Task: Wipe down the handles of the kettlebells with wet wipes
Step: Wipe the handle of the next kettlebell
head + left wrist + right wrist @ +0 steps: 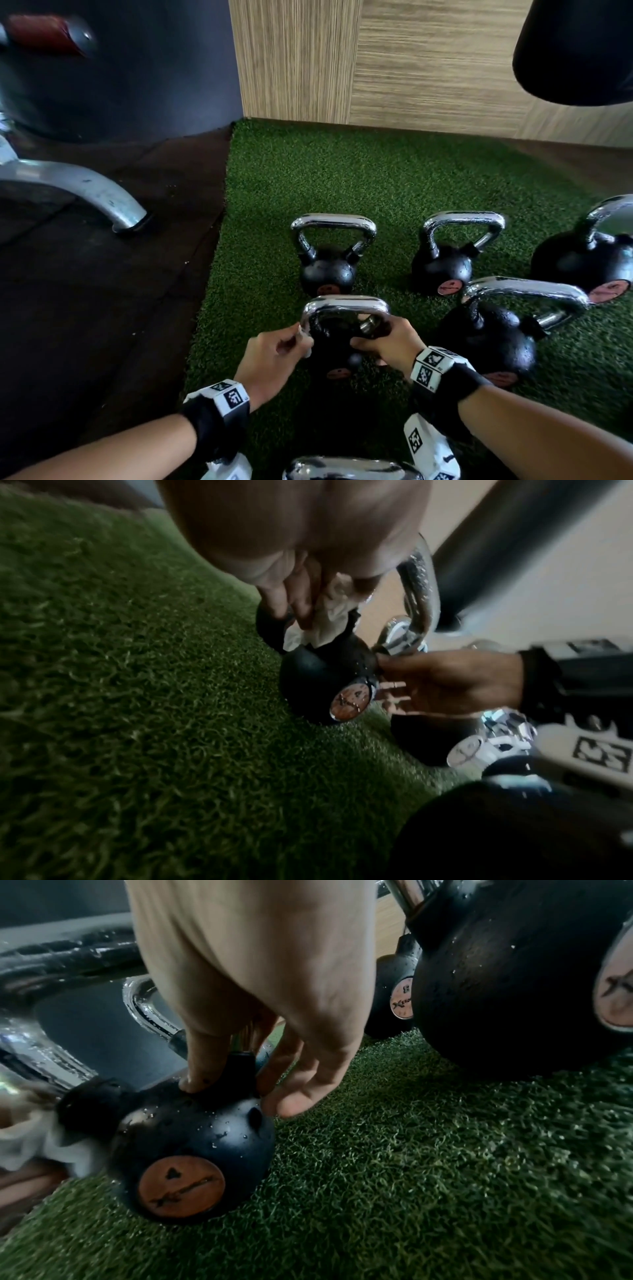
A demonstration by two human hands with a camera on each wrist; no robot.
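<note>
A small black kettlebell (pixel 334 346) with a chrome handle (pixel 346 303) stands on the green turf in front of me. My left hand (pixel 274 349) pinches a white wet wipe (pixel 329 618) against the left leg of that handle, near the black base. My right hand (pixel 380 342) grips the right leg of the handle where it meets the ball (pixel 205 1139), thumb and fingers curled round it. The ball carries a round orange label (pixel 181 1187) and water droplets.
Several more kettlebells stand on the turf: two behind (pixel 329 253) (pixel 452 253), larger ones at right (pixel 493 329) (pixel 589 253), one handle at the bottom edge (pixel 349 469). A metal machine foot (pixel 102 198) rests on dark rubber flooring at left. A wood-panel wall (pixel 411 68) closes the back.
</note>
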